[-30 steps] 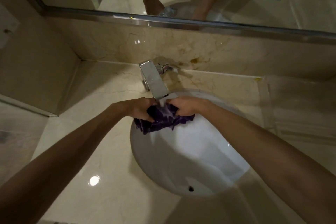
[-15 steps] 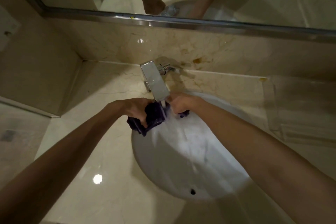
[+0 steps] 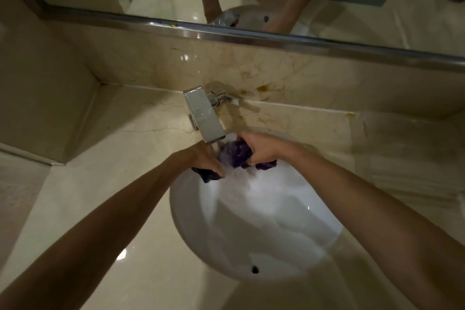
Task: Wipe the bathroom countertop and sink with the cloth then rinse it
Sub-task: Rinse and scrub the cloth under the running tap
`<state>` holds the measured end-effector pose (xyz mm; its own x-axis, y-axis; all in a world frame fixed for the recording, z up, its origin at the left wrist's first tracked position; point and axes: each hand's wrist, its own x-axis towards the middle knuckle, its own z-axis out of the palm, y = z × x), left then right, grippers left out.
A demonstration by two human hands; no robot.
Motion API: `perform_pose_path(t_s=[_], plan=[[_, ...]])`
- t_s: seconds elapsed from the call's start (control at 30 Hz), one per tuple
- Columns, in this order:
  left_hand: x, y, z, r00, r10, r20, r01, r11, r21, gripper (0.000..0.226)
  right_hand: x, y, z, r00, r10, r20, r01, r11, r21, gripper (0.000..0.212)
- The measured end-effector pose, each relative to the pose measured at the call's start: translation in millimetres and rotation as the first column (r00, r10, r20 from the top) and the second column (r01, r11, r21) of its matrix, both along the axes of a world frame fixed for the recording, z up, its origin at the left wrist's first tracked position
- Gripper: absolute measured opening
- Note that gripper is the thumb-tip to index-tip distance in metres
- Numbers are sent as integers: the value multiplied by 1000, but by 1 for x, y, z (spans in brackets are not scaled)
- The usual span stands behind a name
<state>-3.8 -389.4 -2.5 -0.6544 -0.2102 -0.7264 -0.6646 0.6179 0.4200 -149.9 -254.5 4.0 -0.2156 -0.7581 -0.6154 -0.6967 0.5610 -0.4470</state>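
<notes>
Head view, near to far: the white sink runs wet. At its twelve o'clock rim, left hand and right hand both clutch the purple cloth under the faucet. Wiping looks done; rinsing underway, wringing left.

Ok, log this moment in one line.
phase: rinse | cloth under tap | left hand grips | right hand grips | over sink
</notes>
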Motion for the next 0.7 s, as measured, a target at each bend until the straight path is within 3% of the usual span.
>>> perform_pose_path(t_s=[0.07, 0.2, 0.33, 0.4, 0.43, 0.5, 0.57, 0.63, 0.67, 0.7], plan=[[3, -5, 2, 994, -95, 61, 98, 994, -43, 34, 3, -3, -5, 999, -28, 38, 29, 1000, -10, 52], [13, -19, 9, 975, -222, 21, 222, 960, -169, 65, 8, -11, -14, 989, -63, 135, 67, 997, -28, 51], [22, -24, 12, 915, -389, -105, 304, 838, -453, 37, 8, -14, -24, 932, -142, 334, 126, 990, 69, 45], [25, -23, 8, 863, -455, -220, 290, 801, -524, 36, 6, -11, -27, 840, -215, 498, 158, 975, 154, 42], [26, -23, 7, 847, -469, -251, 285, 798, -530, 36, 4, -7, -26, 752, -274, 599, 190, 961, 202, 41], [31, -24, 7, 808, -511, -293, 294, 781, -550, 32, 1, 8, -31, 471, -443, 763, 313, 893, 324, 61], [35, -23, 4, 761, -565, -318, 321, 754, -574, 35, 3, 23, -35, 174, -579, 797, 473, 759, 448, 75], [37, -22, -2, 688, -622, -374, 328, 726, -604, 37, 18, 34, -51, -77, -574, 816, 616, 616, 492, 49], [36, -21, -7, 647, -645, -408, 329, 718, -613, 35, 33, 37, -60, -233, -506, 831, 586, 609, 535, 30], [33, -19, -11, 593, -658, -464, 309, 718, -624, 31, 49, 38, -67, -371, -411, 832, 495, 671, 552, 23]])
